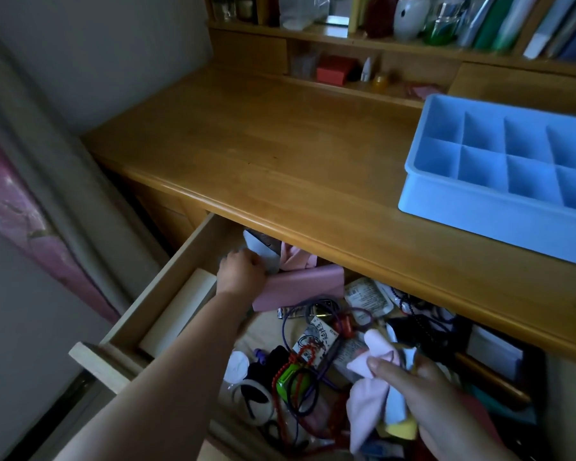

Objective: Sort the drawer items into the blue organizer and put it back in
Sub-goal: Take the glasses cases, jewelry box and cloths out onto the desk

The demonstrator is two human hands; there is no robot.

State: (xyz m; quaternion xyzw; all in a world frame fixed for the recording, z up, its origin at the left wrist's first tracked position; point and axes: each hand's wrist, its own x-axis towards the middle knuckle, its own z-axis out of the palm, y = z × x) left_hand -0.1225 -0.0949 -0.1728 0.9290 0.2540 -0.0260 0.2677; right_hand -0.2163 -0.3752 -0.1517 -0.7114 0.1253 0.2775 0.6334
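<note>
Blue organizer (pixel 499 181) long axis left-right on desk (pixel 280 154), left hand (pixel 241 272) perhaps gripping cloth, right hand (pixel 416 390) pinching socks (pixel 373 390)

Organizer: the blue organizer (pixel 499 194) sits on your desk top at the right of the frame, upright, its square compartments showing nothing inside; its right end runs off the edge.
Drawer: your wooden drawer (pixel 167 281) stands pulled open at lower centre, below the desk edge.
Drawer items: a heap fills it: a pink wallet (pixel 306 287) near the back, purple cords (pixel 313 384), a red bead string (pixel 280 377), a green gadget (pixel 291 380), printed packets (pixel 366 297).
</note>
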